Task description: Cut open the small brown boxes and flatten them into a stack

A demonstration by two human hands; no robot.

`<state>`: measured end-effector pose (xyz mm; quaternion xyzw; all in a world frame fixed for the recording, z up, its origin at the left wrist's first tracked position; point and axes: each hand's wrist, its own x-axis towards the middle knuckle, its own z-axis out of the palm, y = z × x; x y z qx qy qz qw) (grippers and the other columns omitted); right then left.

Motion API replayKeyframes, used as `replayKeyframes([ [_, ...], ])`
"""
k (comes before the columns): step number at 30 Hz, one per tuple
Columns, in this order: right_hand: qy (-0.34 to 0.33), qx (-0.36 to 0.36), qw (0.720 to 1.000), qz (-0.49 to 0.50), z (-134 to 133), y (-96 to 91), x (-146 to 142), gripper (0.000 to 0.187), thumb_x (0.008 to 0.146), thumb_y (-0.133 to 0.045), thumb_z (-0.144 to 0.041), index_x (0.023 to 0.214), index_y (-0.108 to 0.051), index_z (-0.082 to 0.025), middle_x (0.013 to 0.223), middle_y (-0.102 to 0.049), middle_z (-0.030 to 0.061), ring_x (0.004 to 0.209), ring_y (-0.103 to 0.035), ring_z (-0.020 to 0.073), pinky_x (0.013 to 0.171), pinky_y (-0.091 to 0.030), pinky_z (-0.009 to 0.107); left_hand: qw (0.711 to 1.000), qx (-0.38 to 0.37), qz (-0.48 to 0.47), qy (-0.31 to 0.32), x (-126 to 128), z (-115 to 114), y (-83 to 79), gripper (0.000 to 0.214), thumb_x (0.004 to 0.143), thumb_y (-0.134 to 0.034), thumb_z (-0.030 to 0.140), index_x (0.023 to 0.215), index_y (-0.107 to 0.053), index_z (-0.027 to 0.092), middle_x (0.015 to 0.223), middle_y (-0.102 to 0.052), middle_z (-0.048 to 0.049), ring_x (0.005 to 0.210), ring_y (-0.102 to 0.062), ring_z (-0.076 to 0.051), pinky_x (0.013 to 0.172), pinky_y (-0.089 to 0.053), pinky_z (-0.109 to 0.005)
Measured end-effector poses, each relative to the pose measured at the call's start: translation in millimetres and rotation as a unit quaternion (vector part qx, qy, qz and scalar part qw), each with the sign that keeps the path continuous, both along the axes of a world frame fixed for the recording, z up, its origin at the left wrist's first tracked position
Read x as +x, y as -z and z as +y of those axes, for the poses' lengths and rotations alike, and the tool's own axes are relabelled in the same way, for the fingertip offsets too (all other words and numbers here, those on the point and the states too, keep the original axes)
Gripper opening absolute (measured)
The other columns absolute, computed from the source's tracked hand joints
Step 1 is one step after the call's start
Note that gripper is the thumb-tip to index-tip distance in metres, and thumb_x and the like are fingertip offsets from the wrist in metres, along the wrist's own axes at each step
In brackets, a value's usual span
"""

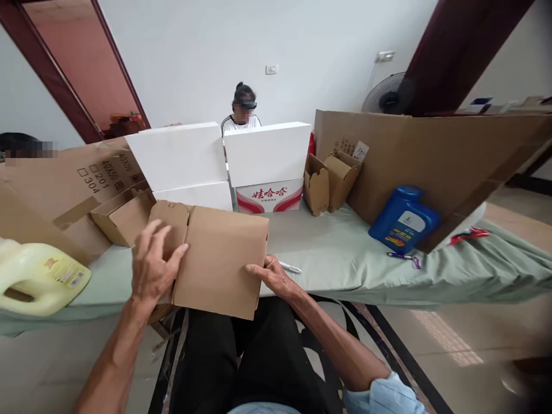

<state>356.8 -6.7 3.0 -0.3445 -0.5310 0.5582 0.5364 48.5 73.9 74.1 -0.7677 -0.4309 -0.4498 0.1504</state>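
Note:
A flat brown cardboard box blank (219,259) lies tilted over the near edge of the table, above my lap. My left hand (152,263) rests on its left side, fingers curled over a folded flap with the thumb pressed against the panel. At the blank's right edge my right hand (272,275) grips it, fingers closed along the rim. A small white pen (290,267) lies on the green table cover (336,253) just beyond my right hand.
White boxes (267,152) stand stacked at the back, with a person seated behind them. Folded brown cartons (330,178) sit right of them, an open carton (123,215) at left. A blue jug (403,221) leans on a large cardboard sheet (431,155). A yellow jug (38,276) lies at left.

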Motion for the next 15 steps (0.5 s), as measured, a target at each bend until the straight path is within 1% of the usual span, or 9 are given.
replayKeyframes([
  [2,-0.001,-0.001,1.000,0.018,-2.3,-3.0,-7.2,0.047,0.084,-0.088,-0.059,0.108,-0.086,-0.018,0.111,-0.084,0.0090,0.105,-0.077,0.0280,0.096,-0.062,0.042,0.997,0.005,0.071,0.036,16.6,-22.7,2.9,0.047,0.105,-0.067,0.047,0.143,-0.064,0.019,0.155,-0.063,-0.0196,0.149,-0.056,-0.040,0.121,-0.047,-0.058],
  [5,0.002,-0.008,0.999,0.040,-4.7,-4.7,-19.7,0.047,0.084,-0.089,-0.058,0.111,-0.085,-0.018,0.112,-0.084,0.0089,0.105,-0.077,0.0285,0.097,-0.062,0.043,0.985,0.008,0.160,0.071,38.3,-51.3,12.7,0.051,0.103,-0.070,0.044,0.146,-0.064,0.018,0.159,-0.062,-0.0203,0.151,-0.054,-0.043,0.120,-0.044,-0.060],
  [7,-0.003,-0.015,0.998,0.055,-5.1,-4.4,-26.2,0.049,0.084,-0.089,-0.057,0.114,-0.085,-0.019,0.114,-0.084,0.0089,0.106,-0.077,0.0285,0.098,-0.062,0.044,0.977,0.005,0.197,0.081,50.0,-64.2,20.0,0.052,0.102,-0.071,0.042,0.146,-0.065,0.016,0.160,-0.061,-0.0215,0.152,-0.053,-0.044,0.119,-0.043,-0.061],
  [9,-0.009,-0.019,0.997,0.071,-5.1,-3.2,-30.1,0.050,0.084,-0.089,-0.058,0.115,-0.084,-0.019,0.114,-0.084,0.0088,0.104,-0.078,0.0278,0.098,-0.061,0.044,0.972,0.004,0.215,0.092,58.1,-71.5,25.0,0.049,0.103,-0.070,0.040,0.146,-0.066,0.016,0.160,-0.061,-0.0212,0.152,-0.053,-0.044,0.119,-0.042,-0.061],
  [11,-0.008,-0.022,0.997,0.079,-6.3,-1.6,-30.9,0.052,0.083,-0.090,-0.059,0.115,-0.084,-0.019,0.113,-0.084,0.0084,0.101,-0.078,0.0269,0.097,-0.061,0.043,0.971,0.009,0.218,0.101,58.5,-73.1,25.2,0.046,0.104,-0.068,0.038,0.145,-0.067,0.018,0.161,-0.062,-0.0200,0.152,-0.054,-0.043,0.120,-0.042,-0.061],
  [13,0.004,-0.019,0.997,0.072,-10.8,-0.4,-28.6,0.052,0.082,-0.090,-0.060,0.113,-0.085,-0.019,0.110,-0.084,0.0078,0.100,-0.077,0.0264,0.094,-0.062,0.041,0.978,0.015,0.193,0.078,46.9,-69.2,19.5,0.048,0.103,-0.069,0.039,0.148,-0.065,0.021,0.164,-0.058,-0.0198,0.153,-0.052,-0.044,0.120,-0.042,-0.063],
  [14,0.009,-0.015,0.998,0.063,-14.4,0.0,-26.7,0.052,0.082,-0.090,-0.061,0.112,-0.085,-0.019,0.109,-0.084,0.0075,0.100,-0.077,0.0265,0.093,-0.062,0.040,0.986,0.017,0.162,0.044,36.3,-65.1,15.1,0.054,0.102,-0.070,0.040,0.153,-0.062,0.022,0.168,-0.053,-0.0208,0.154,-0.050,-0.046,0.120,-0.043,-0.066],
  [15,0.011,-0.011,0.998,0.055,-18.9,0.2,-24.5,0.052,0.082,-0.090,-0.061,0.111,-0.085,-0.019,0.109,-0.084,0.0071,0.101,-0.077,0.0267,0.093,-0.062,0.039,0.994,0.010,0.112,0.004,23.4,-59.6,10.3,0.062,0.101,-0.071,0.041,0.159,-0.056,0.023,0.172,-0.046,-0.0212,0.155,-0.048,-0.049,0.121,-0.041,-0.069],
])
